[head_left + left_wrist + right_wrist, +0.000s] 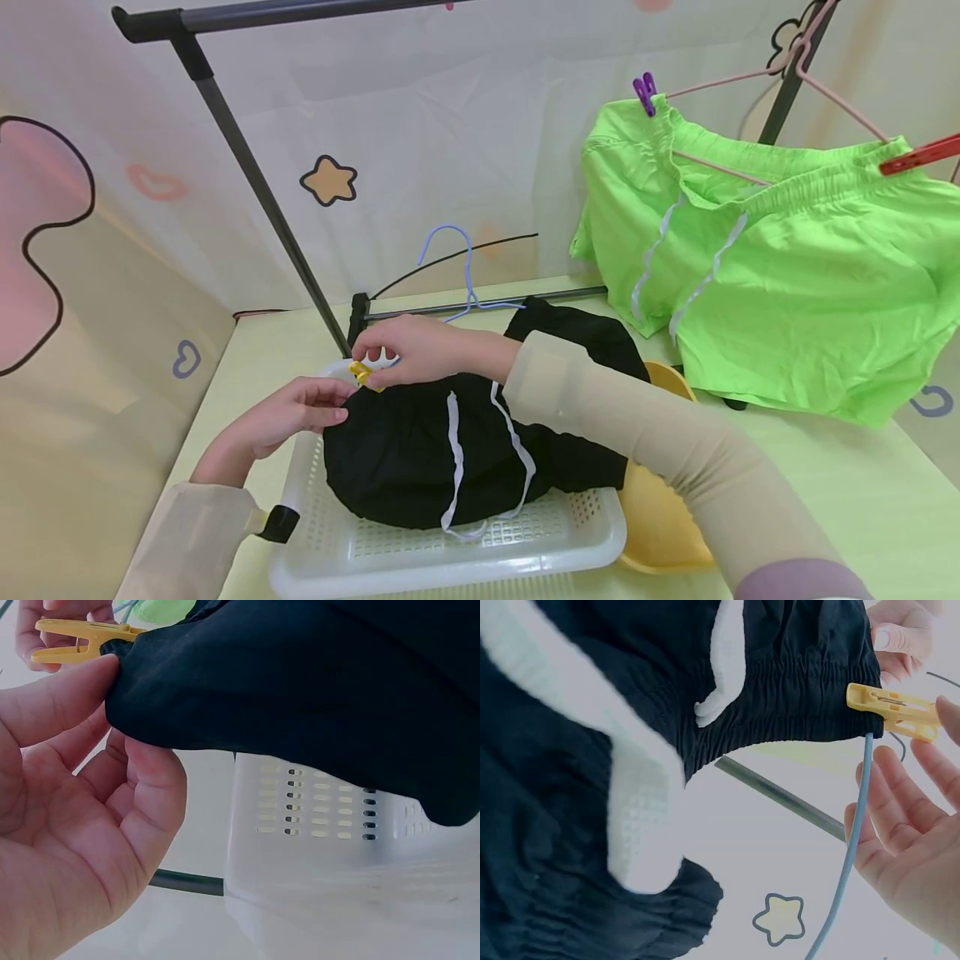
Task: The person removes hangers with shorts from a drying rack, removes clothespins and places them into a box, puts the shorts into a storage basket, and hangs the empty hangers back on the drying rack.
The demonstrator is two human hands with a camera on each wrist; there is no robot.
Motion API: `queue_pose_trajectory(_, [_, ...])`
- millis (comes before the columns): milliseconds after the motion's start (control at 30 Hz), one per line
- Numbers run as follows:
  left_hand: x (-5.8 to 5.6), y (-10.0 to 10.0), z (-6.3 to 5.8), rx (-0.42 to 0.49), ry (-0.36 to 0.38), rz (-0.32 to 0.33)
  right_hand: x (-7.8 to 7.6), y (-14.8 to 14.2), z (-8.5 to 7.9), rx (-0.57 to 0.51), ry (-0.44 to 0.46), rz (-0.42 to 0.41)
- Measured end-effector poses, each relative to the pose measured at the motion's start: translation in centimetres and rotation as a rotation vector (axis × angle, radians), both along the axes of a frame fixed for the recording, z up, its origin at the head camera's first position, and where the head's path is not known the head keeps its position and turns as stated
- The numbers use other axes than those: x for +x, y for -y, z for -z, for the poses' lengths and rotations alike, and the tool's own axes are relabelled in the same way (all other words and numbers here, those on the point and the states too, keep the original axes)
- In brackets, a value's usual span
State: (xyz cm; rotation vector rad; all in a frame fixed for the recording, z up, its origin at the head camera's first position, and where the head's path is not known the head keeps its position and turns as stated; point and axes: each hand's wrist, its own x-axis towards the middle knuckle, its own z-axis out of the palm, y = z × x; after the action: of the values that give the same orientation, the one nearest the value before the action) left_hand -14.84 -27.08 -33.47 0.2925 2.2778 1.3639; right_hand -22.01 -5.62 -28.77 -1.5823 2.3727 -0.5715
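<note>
Black shorts (405, 458) with a white drawstring (454, 450) hang over a white basket on a blue hanger (468, 287), partly hidden by the cloth. At the left end of the waistband, a yellow clothespin (892, 711) sits on the fabric and hanger. My right hand (420, 350) holds the clothespin's handle ends between thumb and finger, its other fingers loosely bent. Just below, my left hand (303, 408) pinches the shorts' edge between thumb and fingers, as the left wrist view shows up close.
The white perforated basket (450, 571) stands on the table, with a yellow basin (667, 521) at its right. Bright green shorts (802, 308) hang on a pink hanger (847, 104) with purple (644, 93) and red (922, 155) clothespins. A dark metal rack (255, 175) rises behind.
</note>
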Motion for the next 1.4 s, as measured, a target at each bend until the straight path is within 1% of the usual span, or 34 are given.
queue_pose_trajectory(300, [0.1,0.0,0.0,-0.004,-0.005,0.016,0.3,0.4,-0.4,0.011,-0.02,-0.005])
queue_pose_trajectory(467, [0.1,0.2,0.0,-0.009,-0.018,0.023,0.4,0.7,-0.4,-0.012,-0.038,-0.031])
queue_pose_trajectory(567, [0.0,0.2,0.1,0.001,-0.021,0.022,0.5,0.8,-0.2,-0.039,-0.078,-0.044])
queue_pose_trajectory(733, [-0.1,0.2,0.2,0.011,-0.021,0.03,0.7,0.9,0.3,-0.087,-0.16,-0.042])
queue_pose_trajectory(900, [-0.2,0.2,0.3,0.017,-0.029,0.044,0.8,0.9,0.5,-0.122,-0.191,-0.031])
queue_pose_trajectory(1033, [-0.1,0.2,0.3,0.016,-0.033,0.043,0.8,0.8,0.5,-0.147,-0.186,-0.011])
queue_pose_trajectory(1233, [0.0,0.2,0.1,0.028,-0.042,0.051,0.7,0.4,0.9,-0.246,-0.149,0.03])
queue_pose_trajectory(1400, [0.1,0.2,-0.1,0.039,-0.036,0.058,0.5,0.1,1.6,-0.33,-0.044,0.075])
